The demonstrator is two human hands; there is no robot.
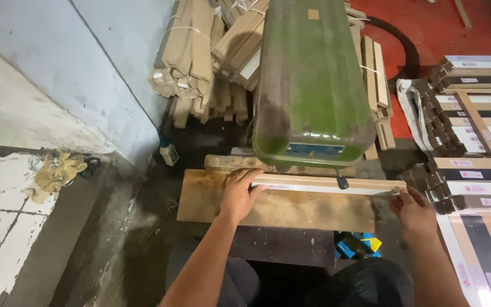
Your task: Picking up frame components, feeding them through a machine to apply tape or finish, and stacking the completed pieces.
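A long pale wooden strip (325, 184) is being held flat on the wooden worktop (274, 207), just in front of the green machine (311, 79). Its left part is being pressed by the left hand (237, 196), fingers spread open on it. Its right end is being pinched by the right hand (415, 211), fingers closed around it.

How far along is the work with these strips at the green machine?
Done, it seems: tied bundles of strips lean behind the green machine. In hand: one pale strip lies on the wooden table under the machine's head; the left hand presses its left part and the right hand holds its right end. Left, probably: stacks of strips at the right, though I can't tell if they're processed.
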